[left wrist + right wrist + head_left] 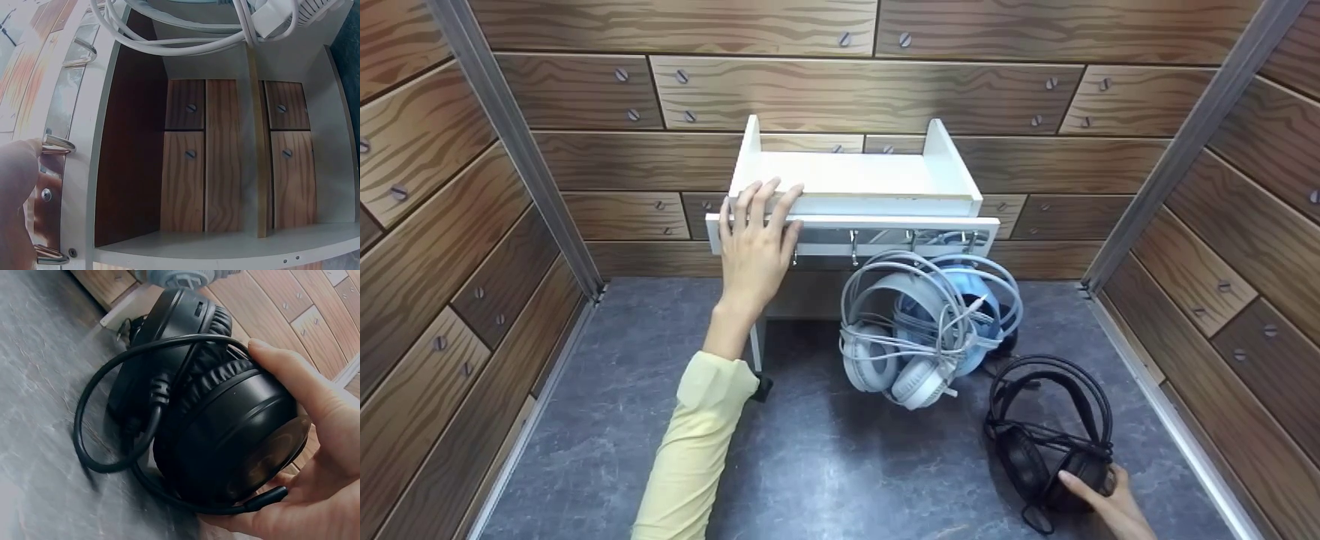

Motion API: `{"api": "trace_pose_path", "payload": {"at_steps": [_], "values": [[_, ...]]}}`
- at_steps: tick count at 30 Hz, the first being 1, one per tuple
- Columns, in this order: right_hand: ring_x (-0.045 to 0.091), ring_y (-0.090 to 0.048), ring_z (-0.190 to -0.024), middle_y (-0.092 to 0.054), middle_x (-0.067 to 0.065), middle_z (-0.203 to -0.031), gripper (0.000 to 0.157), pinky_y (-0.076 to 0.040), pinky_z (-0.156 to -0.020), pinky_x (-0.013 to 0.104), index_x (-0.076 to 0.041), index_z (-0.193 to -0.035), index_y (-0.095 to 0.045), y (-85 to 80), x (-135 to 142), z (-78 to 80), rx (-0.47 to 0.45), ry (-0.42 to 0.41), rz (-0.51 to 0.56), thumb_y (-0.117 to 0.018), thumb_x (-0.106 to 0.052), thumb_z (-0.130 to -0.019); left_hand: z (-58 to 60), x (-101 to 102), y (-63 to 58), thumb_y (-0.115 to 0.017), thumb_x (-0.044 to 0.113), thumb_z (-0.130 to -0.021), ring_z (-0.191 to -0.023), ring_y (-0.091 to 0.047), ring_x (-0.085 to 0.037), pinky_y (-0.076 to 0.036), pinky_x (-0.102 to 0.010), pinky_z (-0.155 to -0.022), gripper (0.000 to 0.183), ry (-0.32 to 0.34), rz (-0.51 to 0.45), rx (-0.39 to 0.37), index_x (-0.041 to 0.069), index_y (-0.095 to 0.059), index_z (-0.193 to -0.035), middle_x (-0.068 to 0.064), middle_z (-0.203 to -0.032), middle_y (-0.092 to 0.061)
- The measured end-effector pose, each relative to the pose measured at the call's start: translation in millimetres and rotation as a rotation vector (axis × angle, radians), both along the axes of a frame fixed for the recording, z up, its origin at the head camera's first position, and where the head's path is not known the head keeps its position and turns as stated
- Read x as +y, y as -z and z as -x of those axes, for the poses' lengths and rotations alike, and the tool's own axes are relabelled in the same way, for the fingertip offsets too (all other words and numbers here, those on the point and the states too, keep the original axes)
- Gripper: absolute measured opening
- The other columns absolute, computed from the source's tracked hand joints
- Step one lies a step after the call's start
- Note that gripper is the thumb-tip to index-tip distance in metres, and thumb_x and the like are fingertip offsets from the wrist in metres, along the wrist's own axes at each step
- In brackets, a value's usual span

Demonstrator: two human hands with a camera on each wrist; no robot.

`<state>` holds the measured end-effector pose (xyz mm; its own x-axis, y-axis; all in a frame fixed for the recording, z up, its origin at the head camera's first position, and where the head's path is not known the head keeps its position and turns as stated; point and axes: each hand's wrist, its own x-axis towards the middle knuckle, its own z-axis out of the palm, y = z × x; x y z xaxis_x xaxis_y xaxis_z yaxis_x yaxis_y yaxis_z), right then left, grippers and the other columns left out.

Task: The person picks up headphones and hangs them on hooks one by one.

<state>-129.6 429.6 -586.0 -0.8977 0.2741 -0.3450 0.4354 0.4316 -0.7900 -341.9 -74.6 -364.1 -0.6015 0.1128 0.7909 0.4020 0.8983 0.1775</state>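
The left hand (754,255), fingers outstretched and slightly spread, rests on the left end of a white shelf's (847,172) hooked front rail (885,223). The right hand (1116,504), thumb and fingers curled, grips one earcup of black headphones (1024,457) at the near right, above the grey worktop (810,465). White headphones (870,360) and blue headphones (971,285) hang at the rail's right. Wood-patterned walls (840,94) surround everything.
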Motion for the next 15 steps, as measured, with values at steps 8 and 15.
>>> {"api": "trace_pose_path", "payload": {"at_steps": [8, 15], "values": [[-0.002, -0.054, -0.087, -0.036, 0.031, -0.134, 0.097, -0.044, -0.079, 0.017, 0.005, -0.143, 0.003, -7.7, -8.5, -10.7, 0.052, 0.133, 0.121, -0.064, -0.036, -0.084, -0.8, 1.0, -1.1, -0.039, 0.045, -0.095, -0.134, -0.022, -0.017, -0.008, -0.049, -0.111, 0.043, 0.014, 0.001, -0.013, 0.039, -0.037, -0.137, 0.006, -0.142, -0.034], [-0.014, -0.05, -0.079, -0.049, -0.027, -0.086, 0.086, -0.045, -0.074, 0.009, -0.003, -0.142, -0.006, -11.3, -10.6, -17.5, 0.182, 0.235, 0.281, -0.066, -0.024, -0.084, -0.6, -2.9, -0.8, -0.041, 0.043, -0.095, -0.134, -0.022, -0.017, -0.008, -0.048, -0.111, 0.044, 0.013, 0.012, 0.009, 0.038, -0.036, -0.138, 0.007, -0.144, -0.033]]}}
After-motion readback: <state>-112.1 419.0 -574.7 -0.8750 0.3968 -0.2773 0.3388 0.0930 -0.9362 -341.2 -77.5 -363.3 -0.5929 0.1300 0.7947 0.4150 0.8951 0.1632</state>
